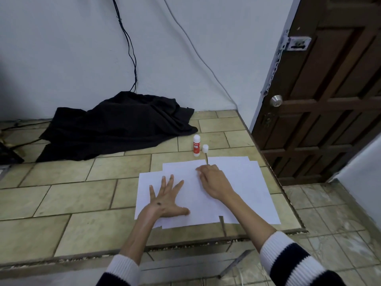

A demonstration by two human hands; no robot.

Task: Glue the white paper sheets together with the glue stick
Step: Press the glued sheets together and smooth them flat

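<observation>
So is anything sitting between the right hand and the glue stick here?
Nothing visible. The right hand rests on the white paper sheets; the uncapped glue stick stands just beyond their far edge, its cap beside it, not in the path.

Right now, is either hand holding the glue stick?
No. The glue stick stands uncapped on the counter; both hands press the paper sheets.

white paper sheets [237, 182] – overlapping, flat | glue stick [196, 145] – upright, uncapped
</observation>
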